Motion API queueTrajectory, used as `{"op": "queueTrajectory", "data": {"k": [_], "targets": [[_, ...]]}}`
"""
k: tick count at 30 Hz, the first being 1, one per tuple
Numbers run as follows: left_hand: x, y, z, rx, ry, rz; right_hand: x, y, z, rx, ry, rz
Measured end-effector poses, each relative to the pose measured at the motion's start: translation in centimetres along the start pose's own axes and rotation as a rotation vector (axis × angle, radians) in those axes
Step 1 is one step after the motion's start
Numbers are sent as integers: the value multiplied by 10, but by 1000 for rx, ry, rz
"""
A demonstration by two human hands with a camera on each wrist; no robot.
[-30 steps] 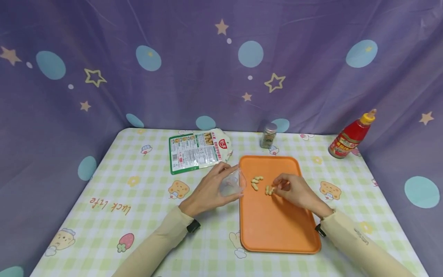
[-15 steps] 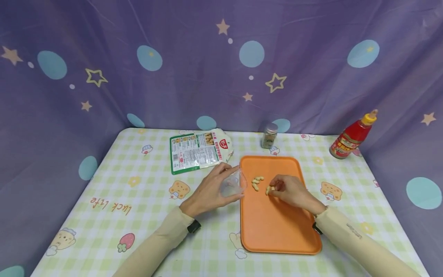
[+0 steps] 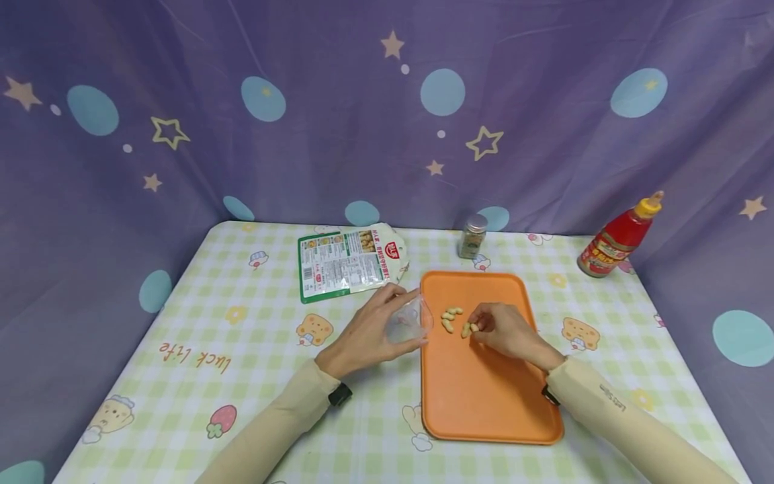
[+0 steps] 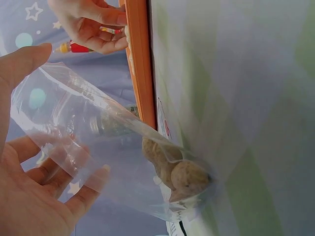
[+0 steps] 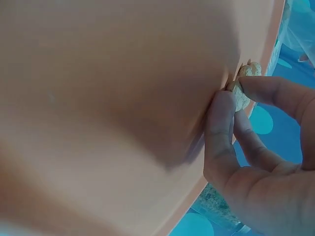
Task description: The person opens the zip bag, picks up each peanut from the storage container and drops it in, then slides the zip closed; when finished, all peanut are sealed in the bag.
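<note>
My left hand (image 3: 365, 331) holds a clear plastic bag (image 4: 115, 110) by its mouth, thumb on one side and fingers on the other, beside the left edge of the orange tray (image 3: 484, 410). Several peanuts in their shells (image 4: 189, 178) lie in the bottom of the bag. Over the tray, my right hand (image 3: 510, 331) pinches a peanut (image 5: 239, 97) between thumb and index finger, low over the surface. Another peanut (image 3: 465, 329) lies right beside those fingertips. A few more peanuts (image 3: 447, 325) are grouped nearer the tray's left edge.
A green and white printed food packet (image 3: 347, 262) lies behind my left hand. Past the tray's far edge stands a small spice jar (image 3: 472, 237). The red sauce bottle (image 3: 617, 238) with a yellow cap is at the far right. A checked cloth (image 3: 254, 396) covers the table.
The right hand has shifted slightly left on the tray, and its fingertips have closed in on a peanut. The left hand keeps the bag in the same place.
</note>
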State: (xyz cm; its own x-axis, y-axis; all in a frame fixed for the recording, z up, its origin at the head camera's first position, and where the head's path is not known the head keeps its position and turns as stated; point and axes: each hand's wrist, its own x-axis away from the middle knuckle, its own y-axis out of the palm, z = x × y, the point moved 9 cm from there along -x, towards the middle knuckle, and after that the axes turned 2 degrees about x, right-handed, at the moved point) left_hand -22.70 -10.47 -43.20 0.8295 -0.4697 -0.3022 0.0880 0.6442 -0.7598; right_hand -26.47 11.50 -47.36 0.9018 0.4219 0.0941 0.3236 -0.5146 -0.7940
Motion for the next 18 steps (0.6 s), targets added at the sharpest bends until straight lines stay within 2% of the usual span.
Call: {"op": "queueTrajectory", "data": {"k": [7, 18], "targets": [[-1, 1, 1, -2, 8, 6, 1, -3, 1, -42, 14, 11], [0, 2, 0, -8, -4, 1, 4, -15, -19, -97, -12, 78]]}}
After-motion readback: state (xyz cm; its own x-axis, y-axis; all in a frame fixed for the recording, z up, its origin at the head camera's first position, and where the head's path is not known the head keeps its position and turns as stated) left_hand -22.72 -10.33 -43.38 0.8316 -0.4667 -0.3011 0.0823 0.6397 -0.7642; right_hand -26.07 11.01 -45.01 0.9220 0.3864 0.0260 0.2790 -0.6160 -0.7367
